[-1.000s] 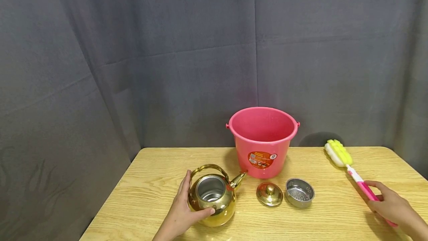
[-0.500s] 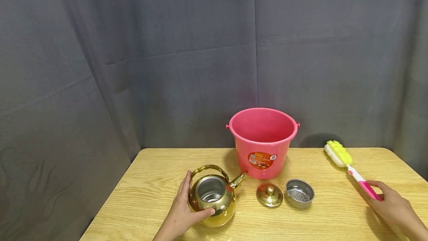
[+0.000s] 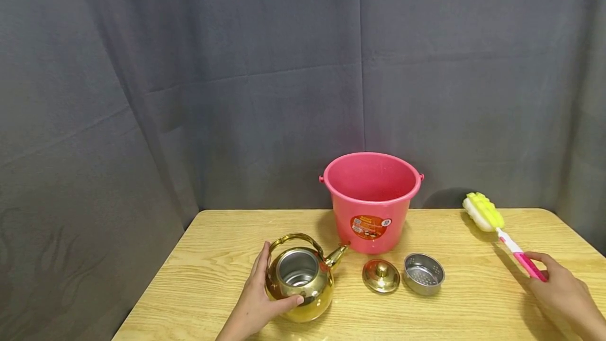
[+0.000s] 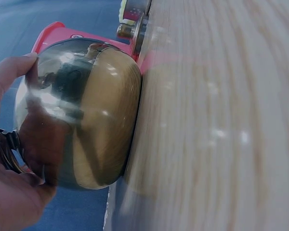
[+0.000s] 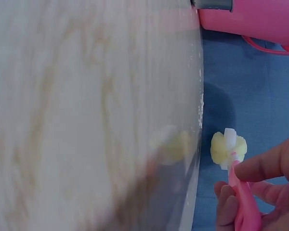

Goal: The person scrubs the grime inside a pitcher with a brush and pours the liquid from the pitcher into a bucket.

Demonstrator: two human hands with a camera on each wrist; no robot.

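Observation:
A gold kettle [image 3: 310, 299] without its lid stands on the table, its spout toward the bucket. My left hand [image 3: 259, 299] grips its left side, thumb on the front of the body and fingers by the handle's base; the left wrist view shows the thumb or finger against the shiny body [image 4: 86, 115]. At the right, my right hand [image 3: 563, 288] holds a sponge brush by its pink handle [image 3: 529, 266], the yellow and white head [image 3: 484, 212] pointing away. In the right wrist view the fingers curl round the handle [image 5: 245, 207], and the head seems raised off the table.
A pink bucket [image 3: 371, 225] stands at the back middle of the wooden table [image 3: 227, 246]. In front of it lie the gold lid [image 3: 381, 276] and a perforated metal strainer [image 3: 424, 274]. Grey curtains [image 3: 274, 93] hang behind and to the left.
My right hand has closed round the brush handle, and the brush has shifted slightly right, its head lifting a little. My left hand and the kettle look the same.

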